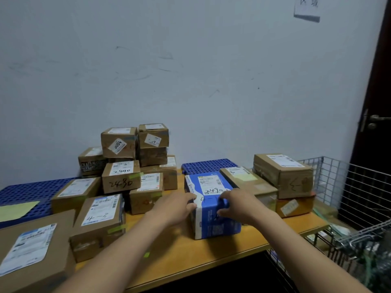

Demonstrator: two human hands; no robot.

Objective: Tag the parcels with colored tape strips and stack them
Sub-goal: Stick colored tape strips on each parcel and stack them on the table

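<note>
The blue parcel [222,228] sits on the wooden table [169,246]. Its long side points away, toward the wall. It is a smooth cardboard box with a white label on top. The left hand [177,205] and right hand [237,205] both grip its near top edge.

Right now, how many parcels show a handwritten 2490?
2. One is the blue parcel gripped by the left hand and right hand; the other is a brown box in the pile to its left, marked on top and side. Other parcels' hidden faces may carry it too.
</note>
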